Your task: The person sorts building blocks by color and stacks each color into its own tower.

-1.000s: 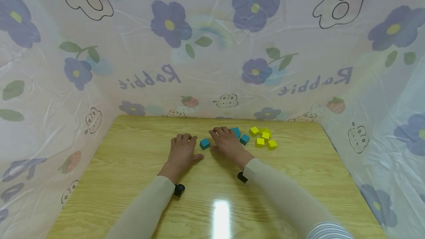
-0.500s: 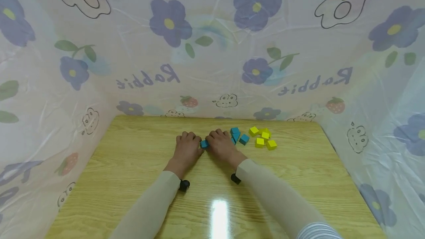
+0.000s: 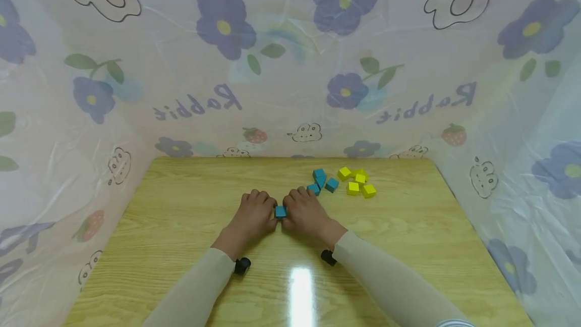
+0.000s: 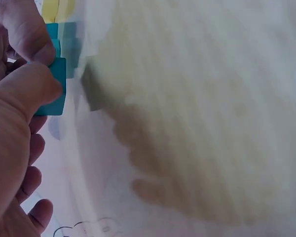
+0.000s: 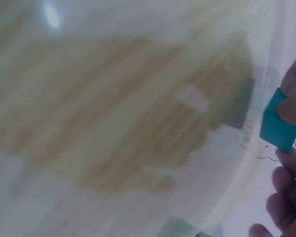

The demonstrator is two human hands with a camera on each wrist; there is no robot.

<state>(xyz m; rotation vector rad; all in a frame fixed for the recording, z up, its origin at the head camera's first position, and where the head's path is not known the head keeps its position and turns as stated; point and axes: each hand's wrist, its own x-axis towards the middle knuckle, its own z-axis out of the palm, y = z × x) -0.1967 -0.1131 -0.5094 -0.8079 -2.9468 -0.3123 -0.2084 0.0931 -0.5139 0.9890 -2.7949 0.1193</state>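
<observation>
A small blue cube sits between my two hands near the middle of the table. From its left side, my left hand pinches it; in the left wrist view the thumb lies across the blue face. On the opposite side my right hand grips the same cube, its thumb pressing the blue face in the right wrist view. Just beyond my right hand lie several other blue blocks, one of them partly hidden by that hand.
Several yellow blocks lie in a loose cluster right of the blue ones. The wooden table ends at a patterned curtain, which also hangs on both sides. A bright light reflection shows on the tabletop in front.
A second ago both hands were apart from the cube, on either side of it. They closed in, took hold of it, and have drawn it nearer to me.
</observation>
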